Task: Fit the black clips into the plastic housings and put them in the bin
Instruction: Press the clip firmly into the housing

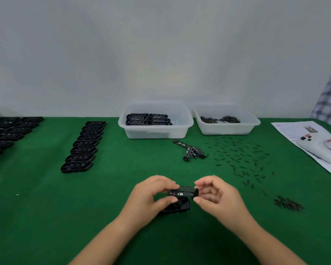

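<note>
The flat black clip strip (182,191), pinched at its ends by the left hand (151,194) and right hand (212,194) just above the dark moulded plastic housing (177,206), should probably be levelled over it, then pressed down evenly

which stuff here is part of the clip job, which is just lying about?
Job: black part held by left hand and right hand; housing beneath; housing row; loose clips; bin.
Lying about: white controllers, paper sheet.
</note>
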